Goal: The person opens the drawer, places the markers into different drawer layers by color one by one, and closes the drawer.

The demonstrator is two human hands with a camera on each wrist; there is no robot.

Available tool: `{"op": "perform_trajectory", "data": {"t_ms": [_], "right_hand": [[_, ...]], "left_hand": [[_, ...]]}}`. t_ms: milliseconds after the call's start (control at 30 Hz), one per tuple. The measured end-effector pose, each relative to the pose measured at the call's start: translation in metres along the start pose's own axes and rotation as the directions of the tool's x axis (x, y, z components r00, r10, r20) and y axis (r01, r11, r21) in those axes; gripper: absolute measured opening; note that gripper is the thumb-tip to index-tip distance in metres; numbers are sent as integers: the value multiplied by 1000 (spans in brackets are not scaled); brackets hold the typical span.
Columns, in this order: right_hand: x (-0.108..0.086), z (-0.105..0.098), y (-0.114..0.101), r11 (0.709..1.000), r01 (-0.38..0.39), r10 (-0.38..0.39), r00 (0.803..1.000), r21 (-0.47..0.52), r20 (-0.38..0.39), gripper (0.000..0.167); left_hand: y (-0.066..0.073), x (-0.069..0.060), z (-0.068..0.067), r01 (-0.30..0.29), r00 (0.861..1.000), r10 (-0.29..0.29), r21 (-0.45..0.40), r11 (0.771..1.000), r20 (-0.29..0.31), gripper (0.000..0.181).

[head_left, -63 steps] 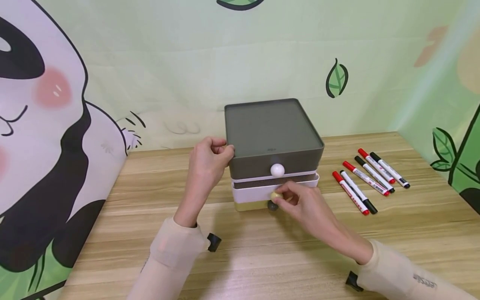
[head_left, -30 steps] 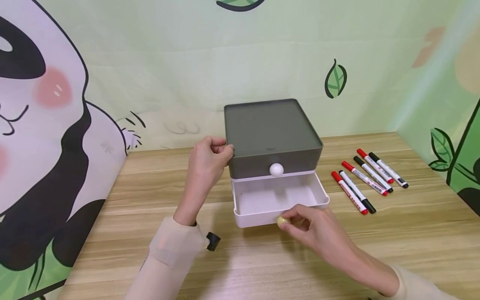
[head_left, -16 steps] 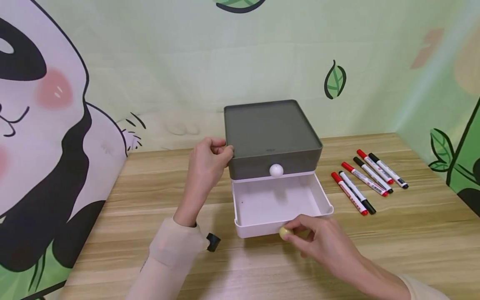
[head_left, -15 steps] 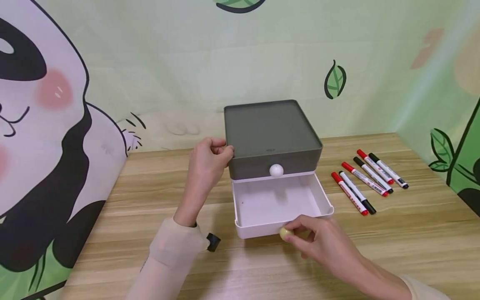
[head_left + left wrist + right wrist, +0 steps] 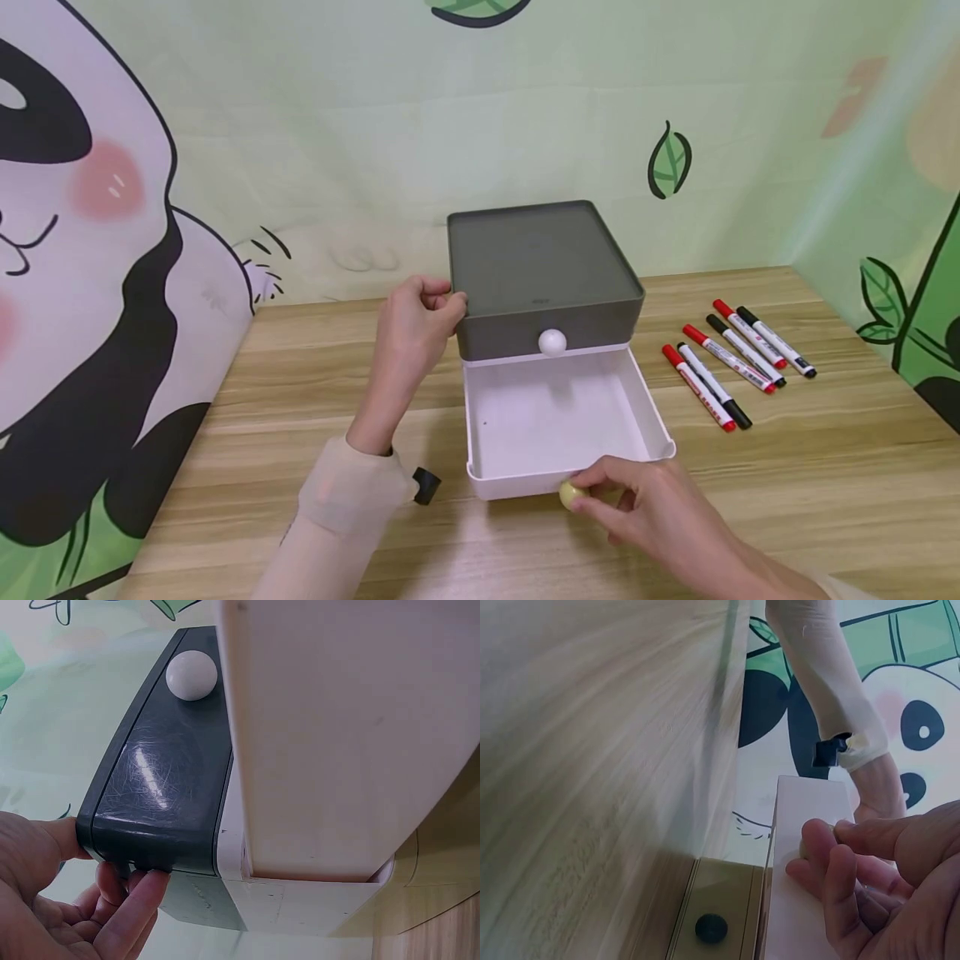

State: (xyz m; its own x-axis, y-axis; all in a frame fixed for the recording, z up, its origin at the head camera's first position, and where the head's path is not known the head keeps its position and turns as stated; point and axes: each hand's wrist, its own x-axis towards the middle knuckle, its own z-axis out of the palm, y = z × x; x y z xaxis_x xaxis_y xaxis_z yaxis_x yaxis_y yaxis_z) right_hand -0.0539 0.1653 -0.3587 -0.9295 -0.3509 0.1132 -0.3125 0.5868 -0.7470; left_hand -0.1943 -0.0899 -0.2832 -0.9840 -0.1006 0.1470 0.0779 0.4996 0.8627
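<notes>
A stacked drawer box point(image 5: 540, 258) with a dark grey top tier stands on the table. Its white middle drawer point(image 5: 517, 487) is pulled far out towards me, with nothing inside but a tiny dark speck. My right hand point(image 5: 660, 508) pinches that drawer's pale yellow round knob point(image 5: 572, 493) between thumb and fingers. At the box's front left corner, my left hand point(image 5: 416, 333) grips the dark tier, thumb at the top edge and fingers against the side. The top drawer is closed and carries a white knob point(image 5: 552, 342). In the right wrist view, a yellowish bottom drawer point(image 5: 724, 889) has a dark knob point(image 5: 711, 928).
Several red and black markers point(image 5: 699, 388) lie side by side on the wooden table point(image 5: 315, 367), right of the box. Behind stands a pale green printed backdrop point(image 5: 337, 150) with a panda and leaves. A black clip point(image 5: 426, 486) sticks out from my left cuff.
The white middle drawer, nearly closed at first, has slid out towards me with my right hand on its knob. It is still further out than half a second ago. My left hand has stayed put.
</notes>
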Motion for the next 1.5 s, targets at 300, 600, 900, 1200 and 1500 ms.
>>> {"op": "perform_trajectory", "data": {"t_ms": [300, 600, 900, 1200, 1500], "right_hand": [[-10, 5, 4, 997, 72, -73, 996, -38, -45, 11], [-18, 5, 4, 998, 57, -58, 998, -34, -31, 9], [-23, 6, 5, 998, 53, -54, 998, -35, -27, 9], [-26, 7, 9, 987, 129, -132, 991, -100, -27, 10], [-26, 6, 9, 987, 133, -134, 991, -90, -3, 9]], "left_hand": [[0, 0, 0, -2, 1000, 3, -4, 1000, 9, 32], [1, -1, 1, 2, 1000, -2, 0, 1000, 4, 32], [1, -1, 1, -4, 1000, 4, 6, 1000, -3, 31], [1, -1, 0, 3, 1000, -3, 2, 1000, 4, 32], [0, 0, 0, -8, 1000, 8, 3, 1000, -2, 31]]}}
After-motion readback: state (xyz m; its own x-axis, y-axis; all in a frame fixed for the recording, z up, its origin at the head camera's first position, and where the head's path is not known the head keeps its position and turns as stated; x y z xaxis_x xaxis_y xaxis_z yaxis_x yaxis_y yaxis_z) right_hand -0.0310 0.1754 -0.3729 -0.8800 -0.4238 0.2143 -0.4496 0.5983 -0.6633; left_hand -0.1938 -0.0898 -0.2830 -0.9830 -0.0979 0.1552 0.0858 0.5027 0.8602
